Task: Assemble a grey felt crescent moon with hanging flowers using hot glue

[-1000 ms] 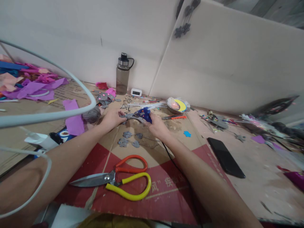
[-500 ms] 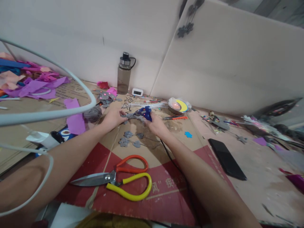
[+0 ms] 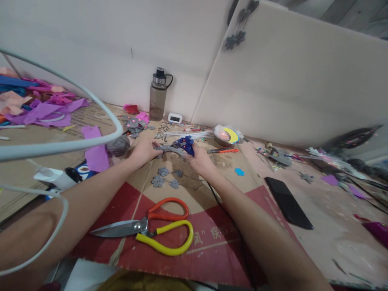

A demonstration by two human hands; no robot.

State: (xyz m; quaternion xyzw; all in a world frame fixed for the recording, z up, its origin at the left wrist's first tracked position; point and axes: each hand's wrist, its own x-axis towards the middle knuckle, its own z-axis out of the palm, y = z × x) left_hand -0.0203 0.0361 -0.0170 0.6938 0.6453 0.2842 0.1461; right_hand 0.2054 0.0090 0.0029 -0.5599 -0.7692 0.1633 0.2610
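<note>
My right hand (image 3: 201, 160) is wrapped round a blue glue gun (image 3: 188, 144), whose black cord trails down beneath the forearm. The gun's nozzle points left, over a grey felt piece (image 3: 172, 150). At the left end of that felt, my left hand (image 3: 146, 152) pinches its edge between closed fingers. Just below both hands lie several grey felt flowers and leaves (image 3: 158, 180) with thin stems on the cardboard (image 3: 222, 190). Closer to me rest big scissors (image 3: 141, 226) with one red and one yellow handle, blades spread slightly and pointing left.
Behind the hands stand a water bottle (image 3: 158, 95), a small white clock (image 3: 175, 118) and a metal bowl (image 3: 226, 139). An orange-handled tool (image 3: 227, 150) and a black phone (image 3: 287, 202) lie right. Grey yarn (image 3: 119, 145) and purple felt (image 3: 95, 147) sit left, under a white tube (image 3: 75, 143).
Both hands stay almost in place. The grey felt near the glue gun's nozzle has shifted slightly and looks flatter. The view has turned a little.
</note>
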